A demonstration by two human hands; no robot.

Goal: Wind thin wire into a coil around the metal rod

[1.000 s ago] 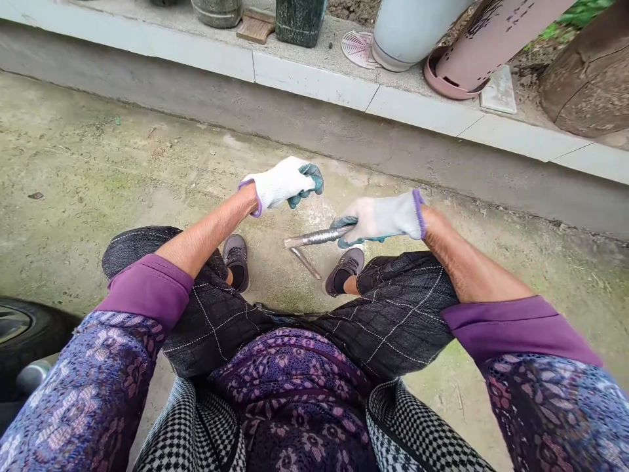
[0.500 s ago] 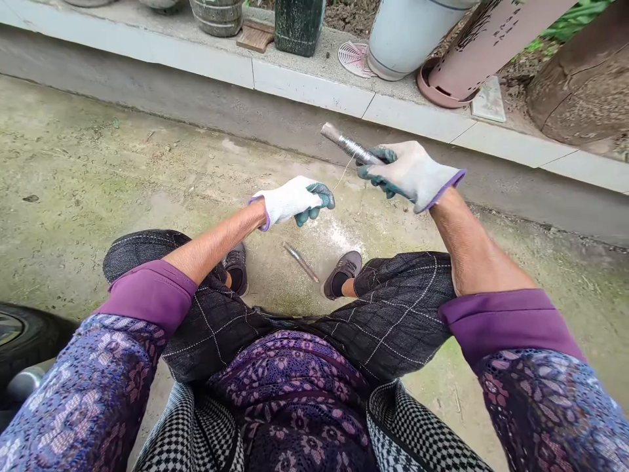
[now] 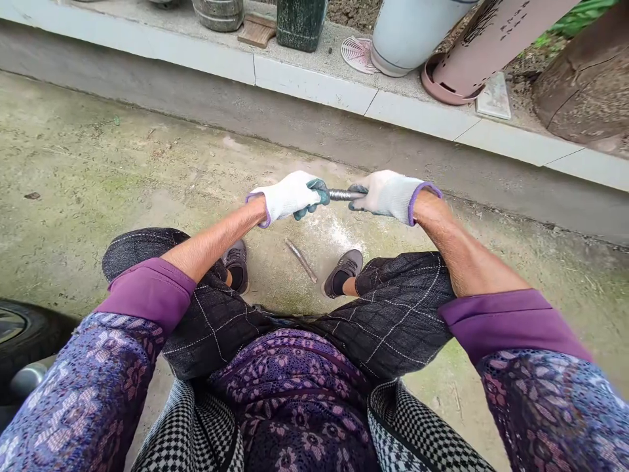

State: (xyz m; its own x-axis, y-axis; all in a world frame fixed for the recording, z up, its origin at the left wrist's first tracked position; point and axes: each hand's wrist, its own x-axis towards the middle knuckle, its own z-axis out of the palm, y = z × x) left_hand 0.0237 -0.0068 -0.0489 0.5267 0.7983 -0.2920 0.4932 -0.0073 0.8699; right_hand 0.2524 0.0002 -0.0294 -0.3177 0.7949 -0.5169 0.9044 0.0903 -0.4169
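Observation:
A short rod wound with shiny wire (image 3: 340, 195) lies level between my two gloved hands. My right hand (image 3: 386, 195), in a white glove with dark green palm and fingertips, is closed around the rod's right part. At the other end, my left hand (image 3: 299, 195), gloved alike, has its fingers curled shut over the rod's left end, hiding it. The loose wire strand cannot be seen now. Below the hands, a second thin rod (image 3: 301, 261) rests on the concrete between my shoes, near a scatter of whitish powder (image 3: 339, 236).
A low tiled ledge (image 3: 314, 85) runs across the front. On it stand a dark green container (image 3: 301, 23), a white bucket (image 3: 405, 33), a pink cylinder (image 3: 491, 49) and a brown pot (image 3: 584, 78). A black tyre (image 3: 29, 341) is at the left.
My right hand has come down and left, turning the wire-wound rod from slanted to level. The rod's left end now meets my left hand, which has barely moved. The wire strand between them has disappeared.

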